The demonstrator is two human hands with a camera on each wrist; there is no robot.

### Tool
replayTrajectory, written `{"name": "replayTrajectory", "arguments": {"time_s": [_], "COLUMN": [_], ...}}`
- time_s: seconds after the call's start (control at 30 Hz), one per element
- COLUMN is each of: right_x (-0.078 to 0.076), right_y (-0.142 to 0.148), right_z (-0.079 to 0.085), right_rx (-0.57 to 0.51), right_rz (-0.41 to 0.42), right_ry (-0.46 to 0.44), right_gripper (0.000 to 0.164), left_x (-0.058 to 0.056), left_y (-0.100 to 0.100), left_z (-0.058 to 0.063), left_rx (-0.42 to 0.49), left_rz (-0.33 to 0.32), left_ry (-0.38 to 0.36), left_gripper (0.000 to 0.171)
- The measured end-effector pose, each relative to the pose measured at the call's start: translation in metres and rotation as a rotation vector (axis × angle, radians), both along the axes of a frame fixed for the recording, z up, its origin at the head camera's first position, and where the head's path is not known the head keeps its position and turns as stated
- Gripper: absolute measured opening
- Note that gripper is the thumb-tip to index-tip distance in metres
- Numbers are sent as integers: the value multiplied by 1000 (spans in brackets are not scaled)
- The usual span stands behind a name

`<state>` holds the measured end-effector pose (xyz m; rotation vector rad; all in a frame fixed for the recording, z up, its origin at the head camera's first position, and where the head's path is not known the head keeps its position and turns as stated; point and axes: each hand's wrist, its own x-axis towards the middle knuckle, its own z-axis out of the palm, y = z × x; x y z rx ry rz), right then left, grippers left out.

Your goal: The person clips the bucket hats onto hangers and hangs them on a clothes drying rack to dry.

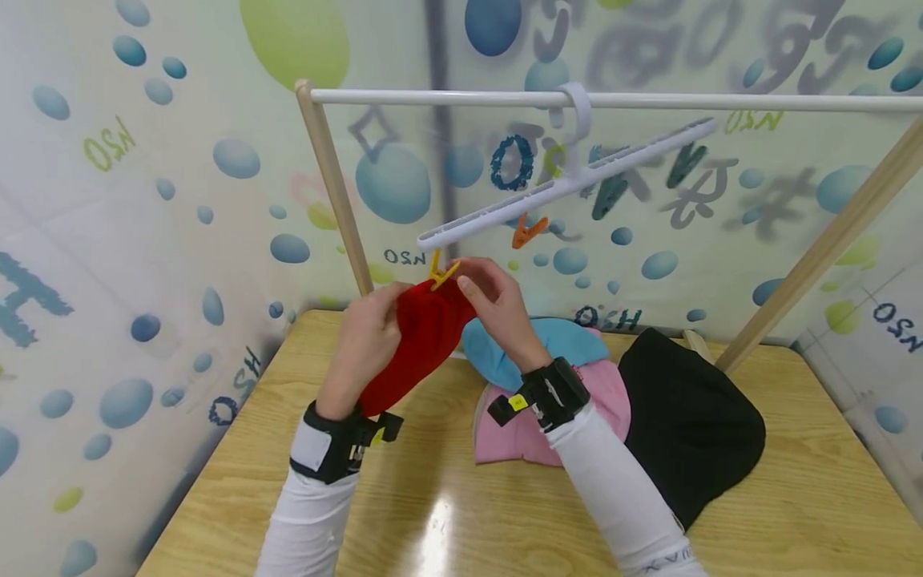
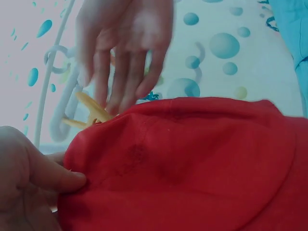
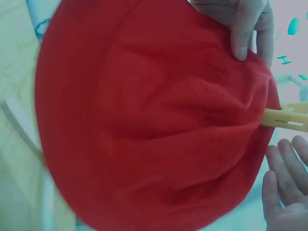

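A red fabric hat [image 1: 425,340] hangs below the left end of the white hanger [image 1: 505,205], its top edge in a yellow clip [image 1: 441,276]. My left hand [image 1: 364,340] pinches the hat's edge between thumb and fingers, left of the clip; the left wrist view shows the thumb [image 2: 67,180] pressed on the cloth. Just right of the clip is my right hand [image 1: 497,304]. In the right wrist view its fingers [image 3: 286,173] are extended and apart from the yellow clip [image 3: 288,119], holding nothing.
The hanger hooks over a white rail [image 1: 447,98] on wooden posts [image 1: 335,184]. An orange clip [image 1: 529,231] and two dark green clips [image 1: 609,196] hang from it. On the wooden table [image 1: 245,481] lie a blue hat [image 1: 570,340], a pink hat [image 1: 606,393] and a black hat [image 1: 692,425].
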<state>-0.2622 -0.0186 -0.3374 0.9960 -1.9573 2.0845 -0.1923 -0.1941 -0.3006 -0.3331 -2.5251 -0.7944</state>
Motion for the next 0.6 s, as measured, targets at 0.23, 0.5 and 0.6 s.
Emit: {"name": "replayTrajectory", "arguments": {"time_s": [0.23, 0.5, 0.6], "right_x": [22, 53, 57], "right_y": [8, 15, 18], "right_z": [-33, -54, -58], "right_rx": [23, 100, 134], "right_rz": [-42, -46, -43], "right_ry": [-45, -62, -60], "right_gripper": [26, 26, 26], "left_x": [-4, -9, -11], "left_y": [-7, -17, -20], "left_z": [-2, -5, -6], "left_rx": [31, 77, 85], "left_rz": [44, 72, 72], "left_ry": [4, -34, -25], "left_gripper": [33, 33, 32]}}
